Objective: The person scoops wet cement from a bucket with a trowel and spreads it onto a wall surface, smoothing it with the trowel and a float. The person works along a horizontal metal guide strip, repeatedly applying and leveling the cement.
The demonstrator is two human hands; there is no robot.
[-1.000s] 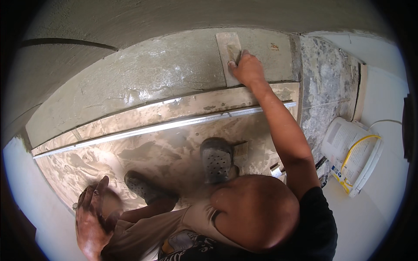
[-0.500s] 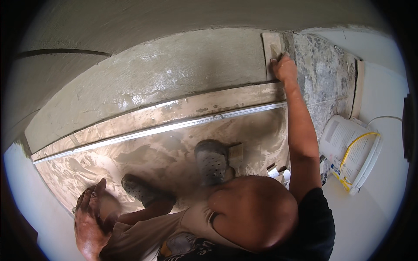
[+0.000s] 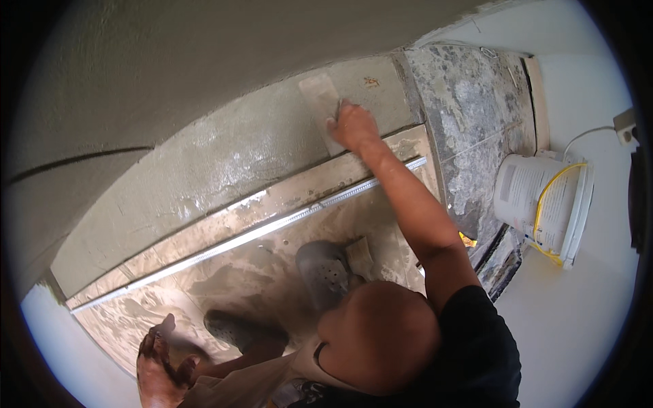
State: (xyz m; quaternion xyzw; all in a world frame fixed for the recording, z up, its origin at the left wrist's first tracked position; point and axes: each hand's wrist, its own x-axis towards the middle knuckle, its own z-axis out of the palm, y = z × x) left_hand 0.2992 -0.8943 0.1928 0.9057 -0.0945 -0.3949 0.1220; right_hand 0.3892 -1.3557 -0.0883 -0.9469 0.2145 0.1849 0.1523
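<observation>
My right hand [image 3: 352, 126] is closed on a pale rectangular trowel [image 3: 316, 92], slightly motion-blurred, lying flat on a band of smooth, wet grey plaster [image 3: 204, 156]. Below that band runs a pale, smeared ledge [image 3: 224, 214] edged by a long perforated metal strip [image 3: 272, 222]. My left hand [image 3: 160, 360] is at the lower left, fingers apart and bent, holding nothing visible, over a shadowed rounded shape. My dark perforated clogs [image 3: 320, 268] stand on the mud-smeared surface, and my bare knee [image 3: 384, 333] fills the lower middle.
A white bucket [image 3: 517, 190] with a yellow cord lies tilted at the right, beside mottled grey tiles [image 3: 469, 115] and white walls [image 3: 571, 313]. A pale cable leads to a grey fitting [image 3: 624, 129]. A large plastered grey surface [image 3: 122, 81] arches over the top left.
My right hand moved the trowel right to the end of the plaster band, then back left, uncovering a small brown mark. The whole view has also shifted and rotated somewhat.
</observation>
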